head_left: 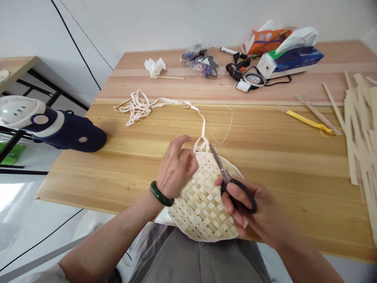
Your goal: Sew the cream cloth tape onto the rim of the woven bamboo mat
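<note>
A round woven bamboo-strip mat (pixel 203 204) with white edging leans from my lap against the table's front edge. My right hand (pixel 244 204) grips black-handled scissors (pixel 224 173) over the mat's right side, blades pointing up and away. Above the mat's upper left, my left hand (pixel 178 167) is closed with curled fingers; whatever they pinch, if anything, is hidden. White tape (pixel 203 122) is looped at the mat's top edge and runs back to a loose tangle on the table. A thin pale thread (pixel 229 125) curls to the right of that loop.
A dark blue bottle (pixel 73 129) lies over the left table edge. At the back are crumpled tissue (pixel 155 67), a bagged bundle (pixel 202 61), a glue gun (pixel 237 68), a tape roll (pixel 255 79) and tissue packs (pixel 290 63). A yellow cutter (pixel 306 120) and bamboo strips (pixel 361 118) lie right.
</note>
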`<action>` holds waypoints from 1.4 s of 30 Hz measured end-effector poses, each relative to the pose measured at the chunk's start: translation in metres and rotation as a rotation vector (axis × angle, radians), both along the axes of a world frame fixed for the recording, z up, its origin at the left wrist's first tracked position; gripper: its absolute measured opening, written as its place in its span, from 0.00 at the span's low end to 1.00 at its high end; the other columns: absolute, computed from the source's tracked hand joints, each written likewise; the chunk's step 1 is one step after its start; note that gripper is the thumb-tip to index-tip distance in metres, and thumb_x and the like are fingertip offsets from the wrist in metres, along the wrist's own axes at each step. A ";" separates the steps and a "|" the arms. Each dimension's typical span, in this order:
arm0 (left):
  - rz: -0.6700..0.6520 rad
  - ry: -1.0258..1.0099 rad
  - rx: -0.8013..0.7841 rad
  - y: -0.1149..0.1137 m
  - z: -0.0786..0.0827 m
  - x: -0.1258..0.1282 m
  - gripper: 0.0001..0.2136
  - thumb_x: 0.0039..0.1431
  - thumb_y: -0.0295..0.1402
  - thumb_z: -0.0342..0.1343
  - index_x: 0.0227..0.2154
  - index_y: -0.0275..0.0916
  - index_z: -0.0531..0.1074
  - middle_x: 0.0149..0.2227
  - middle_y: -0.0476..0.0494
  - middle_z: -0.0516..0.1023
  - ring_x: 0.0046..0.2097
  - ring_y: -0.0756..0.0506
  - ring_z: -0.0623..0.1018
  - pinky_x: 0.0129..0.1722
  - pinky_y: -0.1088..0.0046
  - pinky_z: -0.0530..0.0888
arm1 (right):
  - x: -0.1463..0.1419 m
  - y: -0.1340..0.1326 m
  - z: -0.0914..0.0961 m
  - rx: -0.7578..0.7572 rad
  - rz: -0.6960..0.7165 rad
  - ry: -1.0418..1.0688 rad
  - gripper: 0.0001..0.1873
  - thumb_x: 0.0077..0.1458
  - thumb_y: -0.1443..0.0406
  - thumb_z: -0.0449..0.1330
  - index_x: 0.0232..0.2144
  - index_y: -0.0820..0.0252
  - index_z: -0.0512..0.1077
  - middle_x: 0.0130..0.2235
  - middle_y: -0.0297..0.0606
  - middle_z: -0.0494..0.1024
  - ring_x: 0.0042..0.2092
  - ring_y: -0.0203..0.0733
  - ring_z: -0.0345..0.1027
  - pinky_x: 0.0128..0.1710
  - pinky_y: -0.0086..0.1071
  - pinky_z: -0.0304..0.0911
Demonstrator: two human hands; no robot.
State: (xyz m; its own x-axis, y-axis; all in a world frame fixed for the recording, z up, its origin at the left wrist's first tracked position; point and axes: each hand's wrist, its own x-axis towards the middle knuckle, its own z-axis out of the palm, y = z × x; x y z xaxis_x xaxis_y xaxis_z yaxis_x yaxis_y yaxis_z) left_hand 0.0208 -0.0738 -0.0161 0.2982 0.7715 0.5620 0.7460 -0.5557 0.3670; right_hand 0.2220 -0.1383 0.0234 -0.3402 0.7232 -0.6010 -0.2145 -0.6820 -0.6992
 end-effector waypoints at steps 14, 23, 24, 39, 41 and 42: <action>-0.152 -0.259 -0.025 0.001 -0.004 0.011 0.12 0.56 0.16 0.52 0.37 0.39 0.63 0.53 0.36 0.63 0.56 0.41 0.73 0.55 0.57 0.75 | 0.016 0.049 -0.009 0.397 -0.004 -0.597 0.22 0.43 0.58 0.68 0.41 0.58 0.70 0.30 0.33 0.76 0.29 0.36 0.66 0.27 0.28 0.62; -0.171 -0.153 -0.097 0.001 -0.002 0.004 0.08 0.58 0.20 0.54 0.36 0.40 0.64 0.54 0.36 0.65 0.54 0.40 0.74 0.49 0.59 0.78 | 0.021 0.047 -0.012 0.329 -0.017 -0.508 0.20 0.41 0.64 0.70 0.39 0.58 0.71 0.30 0.32 0.76 0.30 0.35 0.67 0.28 0.27 0.63; -0.172 -0.140 -0.118 0.001 -0.001 0.003 0.08 0.58 0.21 0.54 0.36 0.40 0.64 0.54 0.36 0.66 0.52 0.41 0.75 0.47 0.61 0.79 | 0.021 0.048 -0.014 0.334 -0.010 -0.504 0.20 0.42 0.63 0.69 0.39 0.58 0.71 0.30 0.33 0.76 0.31 0.36 0.67 0.29 0.27 0.63; -0.152 -0.279 -0.219 0.006 -0.016 0.000 0.07 0.56 0.19 0.56 0.31 0.38 0.68 0.51 0.38 0.65 0.51 0.43 0.77 0.51 0.58 0.76 | 0.010 -0.001 0.015 -0.198 0.129 0.111 0.20 0.53 0.50 0.63 0.37 0.61 0.73 0.22 0.30 0.70 0.18 0.27 0.59 0.11 0.18 0.49; -0.151 -0.273 -0.258 0.007 -0.015 -0.001 0.06 0.57 0.20 0.57 0.30 0.38 0.68 0.52 0.37 0.65 0.51 0.43 0.77 0.52 0.58 0.76 | 0.002 -0.006 -0.002 -0.282 0.075 0.242 0.19 0.55 0.51 0.63 0.38 0.61 0.73 0.22 0.29 0.71 0.18 0.26 0.60 0.12 0.17 0.52; -0.152 -0.267 -0.270 0.007 -0.015 -0.002 0.06 0.57 0.21 0.57 0.30 0.38 0.68 0.52 0.37 0.65 0.51 0.42 0.77 0.52 0.58 0.76 | -0.001 -0.008 -0.009 -0.301 0.053 0.287 0.18 0.55 0.52 0.63 0.38 0.61 0.73 0.22 0.29 0.71 0.19 0.26 0.61 0.13 0.17 0.53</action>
State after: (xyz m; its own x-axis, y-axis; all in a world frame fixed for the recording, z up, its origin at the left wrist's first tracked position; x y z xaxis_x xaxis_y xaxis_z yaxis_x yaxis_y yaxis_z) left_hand 0.0190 -0.0667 -0.0312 0.2912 0.8602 0.4186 0.5213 -0.5096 0.6845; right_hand 0.2209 -0.1459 0.0145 -0.5567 0.5069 -0.6581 -0.3308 -0.8620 -0.3842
